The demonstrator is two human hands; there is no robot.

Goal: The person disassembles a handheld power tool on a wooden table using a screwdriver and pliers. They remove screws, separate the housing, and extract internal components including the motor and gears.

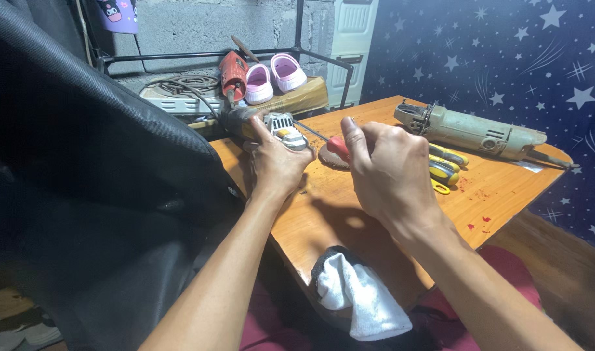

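My left hand [276, 164] grips a small angle grinder [271, 127] with a grey and yellow body at the far left edge of the wooden table [349, 214]. My right hand [388, 172] is closed around the red handle of a screwdriver [338, 147]; its thin shaft reaches toward the small grinder's head. A round disc [330, 158] lies flat on the table just under the screwdriver handle.
A larger grey-green angle grinder [470, 132] lies at the table's far right, with yellow-handled pliers [446, 169] in front of it. A white cloth [359, 296] hangs at the near edge. Behind are pink clogs [275, 75], a red tool [233, 73] and a coiled cable [187, 84]. Black fabric [83, 162] fills the left.
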